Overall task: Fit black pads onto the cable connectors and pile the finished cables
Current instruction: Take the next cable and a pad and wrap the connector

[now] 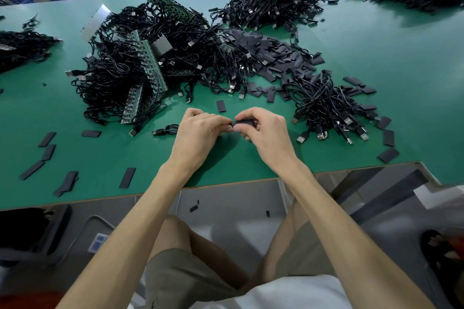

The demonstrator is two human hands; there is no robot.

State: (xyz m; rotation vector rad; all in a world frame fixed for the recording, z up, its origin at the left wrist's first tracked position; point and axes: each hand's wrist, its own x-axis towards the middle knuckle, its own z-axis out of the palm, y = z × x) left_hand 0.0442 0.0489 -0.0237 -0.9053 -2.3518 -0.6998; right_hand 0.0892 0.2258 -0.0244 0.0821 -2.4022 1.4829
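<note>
One short matte black pad (243,122) sits pinched between left fingers (220,123) and right fingers (247,114).

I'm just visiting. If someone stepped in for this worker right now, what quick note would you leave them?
Left hand: grips the end of a cable, connector hidden in the fingers.
Right hand: pinches a black pad against it.
Loose pads lie behind the hands; a cable pile to the right looks finished.
Left to do: seat this pad, pile the cable, then work through the big tangle.
</note>
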